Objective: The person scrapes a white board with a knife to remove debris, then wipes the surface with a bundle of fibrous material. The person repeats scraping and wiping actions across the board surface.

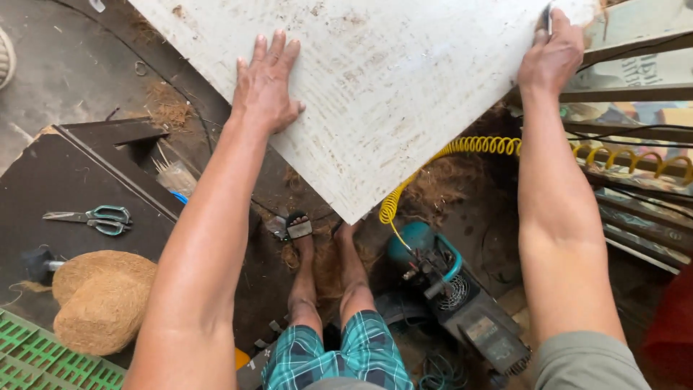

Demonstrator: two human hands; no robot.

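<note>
White board (390, 94) held tilted above the floor, corner pointing down toward the feet. Left hand (265, 87) flat on its face, fingers (271, 50) spread. Right hand (552, 54) grips the far edge, fingers curled round it. Yellow coiled hose (462, 148) and compressor (462, 300) below; scissors (94, 219) on dark table (50, 180) left.

White scuffed board (382, 94), yellow coiled hose (476, 146), teal-handled scissors (97, 219)

The large flat white-painted board (382, 94) looks matt, scratched and scuffed. The coiled yellow plastic hose (462, 148) is glossy. The round tan coir-fibre pads (101, 300) look coarse and hairy; the teal-handled steel scissors (90, 219) gleam.
</note>
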